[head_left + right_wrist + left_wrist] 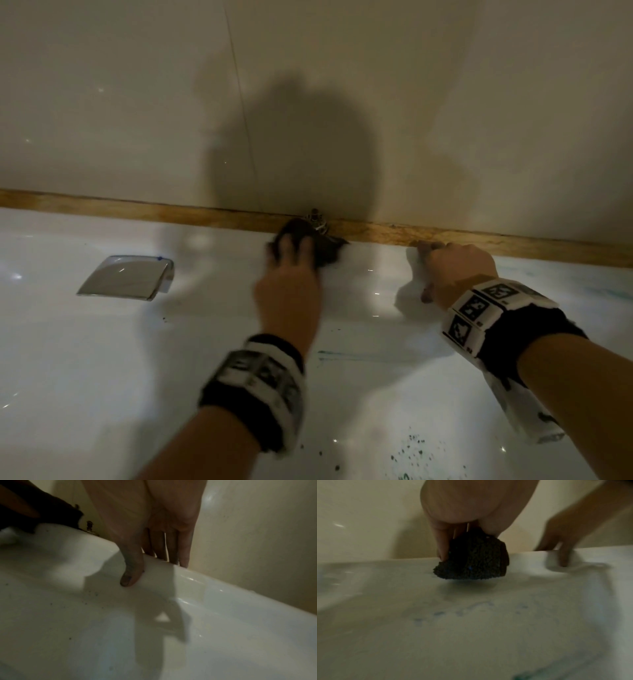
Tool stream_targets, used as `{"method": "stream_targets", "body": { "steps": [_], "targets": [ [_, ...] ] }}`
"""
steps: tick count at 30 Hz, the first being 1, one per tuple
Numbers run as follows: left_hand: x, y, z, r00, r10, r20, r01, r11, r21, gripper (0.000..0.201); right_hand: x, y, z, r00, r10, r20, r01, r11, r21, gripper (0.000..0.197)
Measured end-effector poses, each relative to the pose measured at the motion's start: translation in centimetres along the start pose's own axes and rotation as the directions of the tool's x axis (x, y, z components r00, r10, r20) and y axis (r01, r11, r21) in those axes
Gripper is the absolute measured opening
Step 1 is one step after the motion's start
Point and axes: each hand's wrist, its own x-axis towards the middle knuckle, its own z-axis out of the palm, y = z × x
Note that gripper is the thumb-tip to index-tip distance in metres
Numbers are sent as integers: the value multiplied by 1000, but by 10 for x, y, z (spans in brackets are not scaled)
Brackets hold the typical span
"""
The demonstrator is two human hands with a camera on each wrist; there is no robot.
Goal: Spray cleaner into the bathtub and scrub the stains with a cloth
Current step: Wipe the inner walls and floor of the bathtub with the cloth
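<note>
Nearest you, dark green specks and a faint blue smear lie on the wet white tub. They sit well apart from where you scrub, so you could finish the far edge and leave them behind.

Your left hand presses the cloth against the tub just under the far rim, fingers laid over the top and curled round the wad, as the left wrist view shows. The hand is blurred in the head view. I judge that on this slick, glossy slope the cloth could skid out from under your fingers, or snag on the small metal fitting it touches.

Your right hand braces on the rim, fingers straight over the edge, thumb against the inner wall, holding nothing. If that palm slips on the wet enamel, your weight goes forward.

To the left, a chrome plate sits in the tub wall. Beyond the rim runs a wooden strip; soaking it with runoff may harm it. Behind it rises a pale wall under dim light, which could hide faint stains. No spray bottle is in view.
</note>
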Motion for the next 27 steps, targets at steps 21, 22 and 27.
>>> {"method": "stream_targets", "body": {
  "steps": [21, 22, 27],
  "targets": [
    [-1, -57, -43, 928, -7, 372, 358, 292, -887, 21, 2, 3, -3, 999, -19, 37, 20, 1000, -6, 71],
    [3, -60, -37, 940, -47, 339, 328, 407, -853, 21, 2, 3, -2, 999, -19, 39, 20, 1000, -9, 71],
    [-8, -66, -7, 926, -373, -64, 228, 685, -692, 32, 4, 3, -1, 999, -25, 35, 26, 999, -26, 70]
  ]
}}
